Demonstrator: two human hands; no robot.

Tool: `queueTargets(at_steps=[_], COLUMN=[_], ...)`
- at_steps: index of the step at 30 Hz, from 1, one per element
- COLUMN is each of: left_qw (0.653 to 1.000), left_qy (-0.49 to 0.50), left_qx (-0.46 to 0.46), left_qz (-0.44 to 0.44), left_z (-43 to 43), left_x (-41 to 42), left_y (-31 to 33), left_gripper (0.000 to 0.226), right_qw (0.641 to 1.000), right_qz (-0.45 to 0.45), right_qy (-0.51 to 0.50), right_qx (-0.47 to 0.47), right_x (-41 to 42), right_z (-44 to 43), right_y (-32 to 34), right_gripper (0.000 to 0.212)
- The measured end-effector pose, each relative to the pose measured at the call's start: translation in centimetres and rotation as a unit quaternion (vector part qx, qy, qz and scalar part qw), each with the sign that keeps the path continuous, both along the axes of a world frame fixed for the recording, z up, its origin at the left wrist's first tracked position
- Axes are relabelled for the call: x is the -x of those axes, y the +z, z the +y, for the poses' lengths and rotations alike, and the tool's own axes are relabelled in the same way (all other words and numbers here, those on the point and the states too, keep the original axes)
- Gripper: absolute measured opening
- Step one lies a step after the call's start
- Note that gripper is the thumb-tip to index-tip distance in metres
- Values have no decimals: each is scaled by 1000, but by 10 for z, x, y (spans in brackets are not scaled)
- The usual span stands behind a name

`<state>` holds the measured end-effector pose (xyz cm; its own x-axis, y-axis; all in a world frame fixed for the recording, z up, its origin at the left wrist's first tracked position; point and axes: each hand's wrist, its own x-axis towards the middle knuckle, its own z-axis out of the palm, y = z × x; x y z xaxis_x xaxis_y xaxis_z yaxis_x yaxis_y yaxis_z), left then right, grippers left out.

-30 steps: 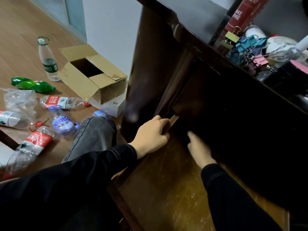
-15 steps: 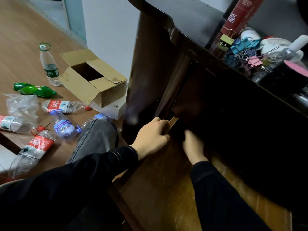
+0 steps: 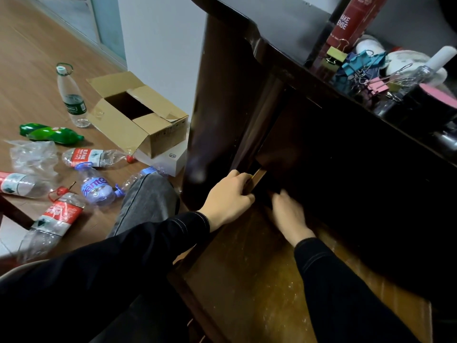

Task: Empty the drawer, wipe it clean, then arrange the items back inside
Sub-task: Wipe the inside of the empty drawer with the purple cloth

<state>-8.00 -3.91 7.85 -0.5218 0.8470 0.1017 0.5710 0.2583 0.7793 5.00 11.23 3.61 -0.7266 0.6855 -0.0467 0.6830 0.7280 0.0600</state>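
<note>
1. Under the dark desk, the drawer stands pulled out, its scuffed wooden bottom showing
2. Left hand curls its fingers over the drawer's left side wall at the desk front
3. Right hand reaches into the drawer's shadowed back; its fingers blur, so its grip cannot be told

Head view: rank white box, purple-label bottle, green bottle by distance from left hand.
1. white box, on the floor by the desk side, nearest the left hand gripping the drawer.
2. purple-label bottle, floor, left of the knee.
3. green bottle, lying far left.
</note>
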Motion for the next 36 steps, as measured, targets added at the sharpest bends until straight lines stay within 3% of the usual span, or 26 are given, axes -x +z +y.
queueTargets(at_steps=[4,6,11,16,22,28,31,34,36], left_qw=[1000,1000,1000,999,998,990,993,995,996], left_qy=[2,1,-2,12,-2,-28,-22,-7,-1], left_qx=[6,7,6,10,26,72,66,50,50], left_qz=[-1,-1,6,36,54,117,95,82,67], left_z=[0,0,2,3,5,10,13,12,11], left_x=[1,1,2,-2,-3,-9,-9,-7,-6], left_y=[0,-1,-3,-2,0,12,11,9,9], left_gripper=[49,48,45,37,31,18,16,17,18], right_qw=[999,997,995,990,998,992,993,992,996], right_qz=[29,47,25,92,-3,82,43,4,31], right_qy=[-5,-29,87,-64,49,-67,-22,104,38], right_qx=[24,44,46,86,41,64,109,69,71], right_x=[17,16,-23,5,-25,4,-8,-31,-21], right_z=[4,-7,-28,-9,-48,-18,-51,-67,-46], right_y=[3,3,-9,11,-15,8,-7,-20,-12], right_gripper=[40,35,52,33,59,34,36,54,54])
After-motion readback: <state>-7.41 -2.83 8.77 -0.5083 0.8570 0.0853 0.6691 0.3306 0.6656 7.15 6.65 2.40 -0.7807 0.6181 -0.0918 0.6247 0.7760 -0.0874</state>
